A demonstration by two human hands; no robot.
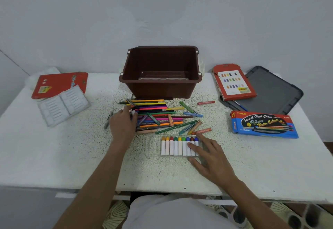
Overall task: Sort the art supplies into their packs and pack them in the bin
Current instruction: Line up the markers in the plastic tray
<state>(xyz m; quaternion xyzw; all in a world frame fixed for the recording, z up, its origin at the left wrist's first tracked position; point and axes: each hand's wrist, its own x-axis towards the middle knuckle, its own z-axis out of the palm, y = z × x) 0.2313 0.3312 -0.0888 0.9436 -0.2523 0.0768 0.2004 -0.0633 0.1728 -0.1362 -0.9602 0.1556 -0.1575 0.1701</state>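
Note:
A brown bin [162,88] stands at the table's back centre, with a clear tray lying inside. In front of it lies a pile of coloured pencils and crayons [158,115]. My left hand [123,122] reaches into the pile's left end, its fingertips among small white pieces there; whether they grip anything is hidden. A clear tray [153,147] near the front holds a row of several white paint tubes [177,146] with coloured caps. My right hand [207,155] rests spread on the tray's right end, fingers straight over the last tubes.
A blue water-colour box [263,125] lies at the right. A red box [234,83] rests on a grey lid [275,92] at the back right. A red pack [61,83] and an empty white tray [63,104] lie at the left. A grey marker [108,119] lies beside my left hand.

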